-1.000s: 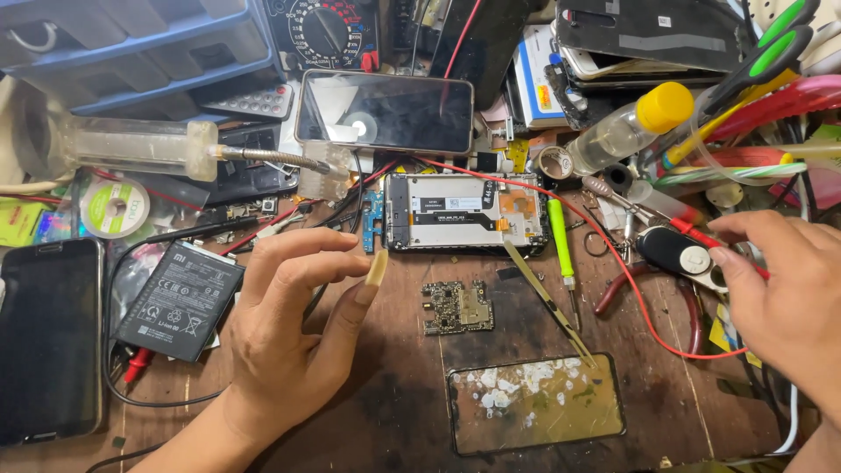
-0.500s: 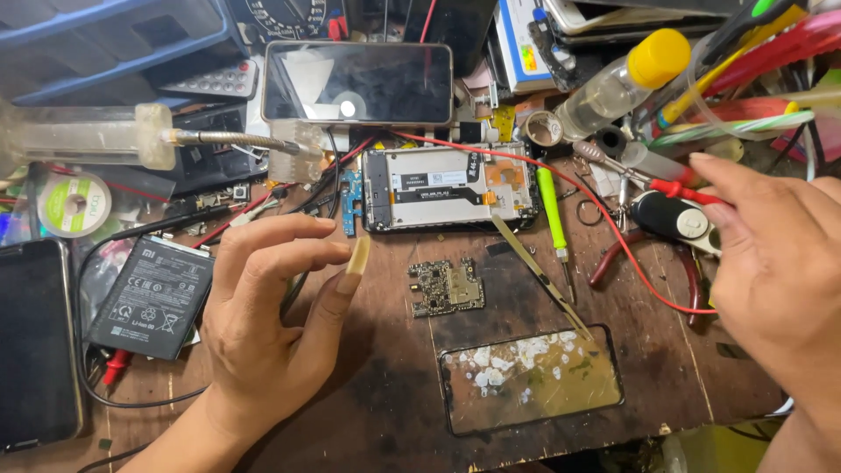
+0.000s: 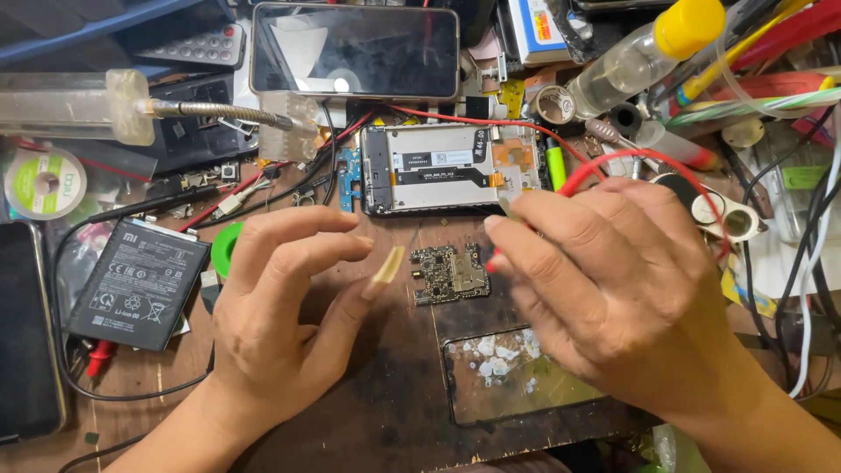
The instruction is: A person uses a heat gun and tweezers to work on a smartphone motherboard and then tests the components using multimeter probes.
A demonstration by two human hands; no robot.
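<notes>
**Item: small phone circuit board, loose on the workbench**

Location: the circuit board [image 3: 449, 274] lies flat on the dark wooden bench [image 3: 385, 394], between the two hands, just below the opened phone frame [image 3: 451, 168] and above a scuffed glass panel [image 3: 517, 377].

Appearance: dark, irregular outline, densely set with tiny components and metal shields; bare of any casing.

Handling (a judgement): very light, stiff, thin and fragile; surface parts look easy to knock off. Best taken by the bare edges, not pressed on the faces.

Right hand [image 3: 613, 289]: fingers curled together around a red-tipped probe [image 3: 493, 261] on a red lead [image 3: 613, 162], its tip touching or just beside the board's right edge (which, I cannot tell).

Left hand [image 3: 280, 315]: fingers apart and loosely curved, holding nothing, thumb nail pointing toward the board but clear of it.

Nearby: black battery pack [image 3: 138, 285], green tape roll [image 3: 226, 249], dark-screened phone [image 3: 355, 50], yellow-capped bottle [image 3: 644, 54].
</notes>
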